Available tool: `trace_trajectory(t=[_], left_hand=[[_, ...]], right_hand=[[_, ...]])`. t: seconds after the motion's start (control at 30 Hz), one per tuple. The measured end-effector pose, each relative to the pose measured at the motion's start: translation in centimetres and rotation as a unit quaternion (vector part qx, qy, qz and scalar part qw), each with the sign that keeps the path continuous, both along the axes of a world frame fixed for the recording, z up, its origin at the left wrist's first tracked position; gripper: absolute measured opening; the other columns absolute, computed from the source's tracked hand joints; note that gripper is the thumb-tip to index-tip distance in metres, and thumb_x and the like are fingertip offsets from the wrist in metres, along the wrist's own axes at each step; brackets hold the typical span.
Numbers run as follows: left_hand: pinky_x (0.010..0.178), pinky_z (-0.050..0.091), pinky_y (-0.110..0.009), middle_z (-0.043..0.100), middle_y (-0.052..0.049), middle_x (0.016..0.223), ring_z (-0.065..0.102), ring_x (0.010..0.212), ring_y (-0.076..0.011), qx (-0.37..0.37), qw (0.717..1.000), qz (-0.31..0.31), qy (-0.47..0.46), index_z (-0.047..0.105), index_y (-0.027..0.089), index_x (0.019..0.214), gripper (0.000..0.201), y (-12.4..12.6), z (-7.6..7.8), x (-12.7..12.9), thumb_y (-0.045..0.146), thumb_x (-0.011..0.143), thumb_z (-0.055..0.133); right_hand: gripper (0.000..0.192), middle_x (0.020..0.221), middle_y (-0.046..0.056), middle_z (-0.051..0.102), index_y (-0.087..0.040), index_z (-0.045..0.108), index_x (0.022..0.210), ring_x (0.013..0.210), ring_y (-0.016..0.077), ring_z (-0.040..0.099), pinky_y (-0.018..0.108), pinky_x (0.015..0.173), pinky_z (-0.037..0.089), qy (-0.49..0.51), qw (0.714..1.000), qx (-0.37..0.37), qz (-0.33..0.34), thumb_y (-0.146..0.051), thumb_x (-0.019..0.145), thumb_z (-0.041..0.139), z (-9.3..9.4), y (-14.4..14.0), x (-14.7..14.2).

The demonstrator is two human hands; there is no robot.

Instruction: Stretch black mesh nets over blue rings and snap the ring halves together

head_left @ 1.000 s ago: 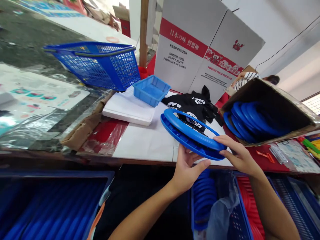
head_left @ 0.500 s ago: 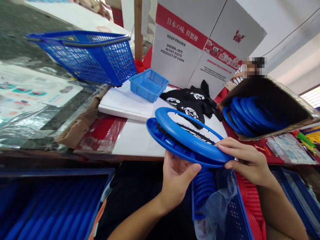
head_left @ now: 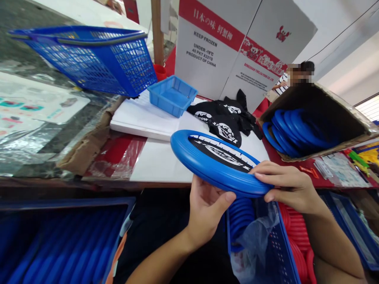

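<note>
Holding blue ring disc (head_left: 217,165) with both hands, tilted, above table edge (head_left: 166,182). Left hand (head_left: 207,207) grips from below, thumb on the near rim. Right hand (head_left: 288,185) clamps the right rim, fingers on top, thumb under. Black printed fabric fills the ring's centre; looks like two rings pressed together, seam not clear. Beyond the grip: black fabric pieces (head_left: 227,118), small blue tray (head_left: 172,95), white carton (head_left: 237,43). Right of the grip: cardboard box (head_left: 334,118) with blue rings (head_left: 288,132). Below the hands: blue crate (head_left: 278,252) holding blue and red rings. Far left: blue basket (head_left: 89,59).
</note>
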State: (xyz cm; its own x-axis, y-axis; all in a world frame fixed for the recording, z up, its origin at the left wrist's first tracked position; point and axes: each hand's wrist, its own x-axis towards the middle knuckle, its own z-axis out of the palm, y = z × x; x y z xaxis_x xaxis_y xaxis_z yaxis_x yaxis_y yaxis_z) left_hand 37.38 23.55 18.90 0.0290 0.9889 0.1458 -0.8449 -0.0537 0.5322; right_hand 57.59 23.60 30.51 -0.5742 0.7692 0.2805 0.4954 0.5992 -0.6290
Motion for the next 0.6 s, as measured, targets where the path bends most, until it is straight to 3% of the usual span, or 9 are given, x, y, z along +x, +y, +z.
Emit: trace_trajectory(t=[0.3, 0.47, 0.6], left_hand=[[0.090, 0.068, -0.032, 0.082, -0.005, 0.112, 0.082, 0.096, -0.0218, -0.014, 0.999, -0.018, 0.023, 0.065, 0.027, 0.131, 0.061, -0.31, 0.10, 0.18, 0.044, 0.081, 0.096], [0.089, 0.068, -0.029, 0.082, -0.006, 0.118, 0.082, 0.101, -0.0216, -0.001, 1.000, -0.025, -0.002, 0.068, 0.025, 0.123, 0.050, -0.37, 0.23, 0.10, 0.037, 0.083, 0.096], [0.095, 0.068, -0.037, 0.081, -0.008, 0.120, 0.081, 0.109, -0.0266, -0.009, 0.999, -0.049, -0.001, 0.066, 0.023, 0.124, 0.048, -0.48, 0.51, -0.49, 0.034, 0.086, 0.092]], right_hand=[[0.049, 0.123, 0.010, 0.082, -0.038, 0.069, 0.147, 0.107, 0.0264, 0.077, 0.045, 0.091, 0.066, -0.005, 1.000, 0.021, -0.003, -0.036, 0.099, 0.078, -0.24, -0.14, 0.08], [0.050, 0.125, 0.010, 0.082, -0.037, 0.066, 0.150, 0.109, 0.0250, 0.076, 0.044, 0.092, 0.066, -0.008, 1.000, 0.015, 0.017, -0.035, 0.101, 0.075, -0.16, -0.05, 0.32], [0.053, 0.128, 0.011, 0.079, -0.036, 0.062, 0.154, 0.113, 0.0242, 0.075, 0.043, 0.094, 0.065, -0.043, 0.998, 0.032, 0.030, -0.031, 0.102, 0.073, -0.23, -0.15, 0.21]])
